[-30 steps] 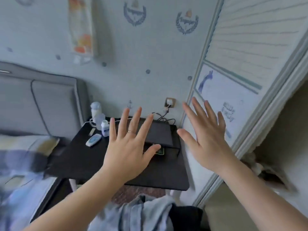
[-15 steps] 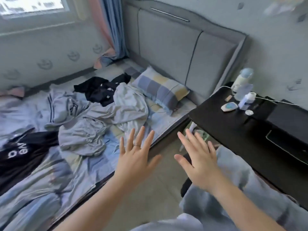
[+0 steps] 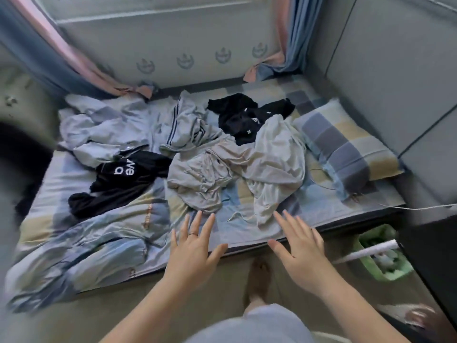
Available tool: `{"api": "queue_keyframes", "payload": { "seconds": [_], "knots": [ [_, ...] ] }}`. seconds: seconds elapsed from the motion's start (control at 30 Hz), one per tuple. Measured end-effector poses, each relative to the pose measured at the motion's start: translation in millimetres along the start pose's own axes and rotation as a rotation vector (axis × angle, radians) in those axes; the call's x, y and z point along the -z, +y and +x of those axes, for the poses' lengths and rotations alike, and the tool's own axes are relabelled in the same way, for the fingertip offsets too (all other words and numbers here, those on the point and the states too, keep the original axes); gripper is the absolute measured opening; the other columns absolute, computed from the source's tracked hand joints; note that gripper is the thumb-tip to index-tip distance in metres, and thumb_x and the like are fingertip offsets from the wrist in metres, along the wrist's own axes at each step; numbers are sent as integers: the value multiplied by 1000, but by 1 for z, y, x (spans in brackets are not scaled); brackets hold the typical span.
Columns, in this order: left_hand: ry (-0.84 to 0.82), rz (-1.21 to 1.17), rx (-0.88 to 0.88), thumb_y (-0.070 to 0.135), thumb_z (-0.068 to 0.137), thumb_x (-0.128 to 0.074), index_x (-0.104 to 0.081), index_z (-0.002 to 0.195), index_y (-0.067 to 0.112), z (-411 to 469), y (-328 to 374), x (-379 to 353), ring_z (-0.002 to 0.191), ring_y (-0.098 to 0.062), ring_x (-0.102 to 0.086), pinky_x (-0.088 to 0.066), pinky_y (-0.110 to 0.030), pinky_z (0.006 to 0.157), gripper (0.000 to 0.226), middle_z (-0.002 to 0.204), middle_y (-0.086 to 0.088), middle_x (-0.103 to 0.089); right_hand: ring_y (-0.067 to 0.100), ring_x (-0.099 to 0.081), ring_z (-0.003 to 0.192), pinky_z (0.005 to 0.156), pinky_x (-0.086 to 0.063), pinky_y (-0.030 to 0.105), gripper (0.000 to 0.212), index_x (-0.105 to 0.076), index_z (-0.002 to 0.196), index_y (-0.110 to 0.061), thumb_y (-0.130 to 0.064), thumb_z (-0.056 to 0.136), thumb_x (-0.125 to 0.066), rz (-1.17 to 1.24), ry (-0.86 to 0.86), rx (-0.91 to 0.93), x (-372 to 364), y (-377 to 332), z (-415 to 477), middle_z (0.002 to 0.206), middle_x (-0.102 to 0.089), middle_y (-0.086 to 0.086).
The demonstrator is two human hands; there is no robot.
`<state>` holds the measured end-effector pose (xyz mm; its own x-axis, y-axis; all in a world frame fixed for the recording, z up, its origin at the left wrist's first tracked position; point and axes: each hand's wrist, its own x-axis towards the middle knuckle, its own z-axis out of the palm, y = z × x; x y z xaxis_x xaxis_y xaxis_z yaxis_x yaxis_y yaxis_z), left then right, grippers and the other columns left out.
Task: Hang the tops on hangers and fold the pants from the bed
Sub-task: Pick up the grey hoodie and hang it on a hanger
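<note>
Two hands reach out over the near edge of the bed (image 3: 59,189), and both are empty. The left hand (image 3: 191,251) has its fingers (image 3: 207,222) straight and fanned, with a ring (image 3: 193,234) on one, and the right hand (image 3: 300,248) is spread the same way. Just beyond the left fingertips lies a crumpled grey garment (image 3: 200,179), and just beyond the right fingertips lies the edge of a pale garment (image 3: 279,167). Farther out, left of the left fingers, lies a black top with white letters (image 3: 121,179). Well beyond both hands lie a striped grey garment (image 3: 183,127) and a black garment (image 3: 244,120). A checked pillow (image 3: 346,149) lies beyond and right of the right fingers.
</note>
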<state>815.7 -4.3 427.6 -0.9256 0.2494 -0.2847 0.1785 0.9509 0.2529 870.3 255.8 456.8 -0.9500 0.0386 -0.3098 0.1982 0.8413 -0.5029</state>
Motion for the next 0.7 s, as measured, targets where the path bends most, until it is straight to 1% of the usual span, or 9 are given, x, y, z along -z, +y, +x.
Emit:
{"api": "queue_keyframes", "payload": {
  "seconds": [0.17,0.33,0.5,0.57,0.7],
  "knots": [
    [0,1,90,71,96,-24,3,158,43,69,5,23,153,-19,16,5,-51,122,72,168,8,8,5,7,152,122,4,44,63,-6,156,-49,-62,99,-31,7,-65,78,31,8,92,165,0,-22],
    [0,-31,204,71,96,-24,4,157,44,131,12,47,153,-18,18,6,-50,123,73,168,8,9,9,5,153,121,3,44,64,-4,156,-48,-60,100,-31,-37,-141,161,59,1,184,167,2,-18],
    [4,-58,272,70,97,-26,2,158,43,175,10,64,153,-20,15,4,-51,123,73,169,6,6,11,4,154,121,1,44,63,-5,157,-46,-57,102,-33,-58,-196,209,75,-12,248,167,-1,-16],
    [4,-83,287,68,97,-28,1,158,42,192,6,68,154,-21,14,4,-51,123,72,169,6,5,11,3,154,122,0,44,64,-4,158,-45,-57,102,-33,-47,-213,209,78,-19,268,167,-2,-16],
    [-7,-90,259,69,97,-29,-2,159,41,234,-19,67,153,-19,15,3,-52,123,73,169,6,5,11,4,153,122,0,47,65,-3,158,-44,-58,101,-32,-67,-209,232,64,-38,318,167,-1,-15]
  ]
}}
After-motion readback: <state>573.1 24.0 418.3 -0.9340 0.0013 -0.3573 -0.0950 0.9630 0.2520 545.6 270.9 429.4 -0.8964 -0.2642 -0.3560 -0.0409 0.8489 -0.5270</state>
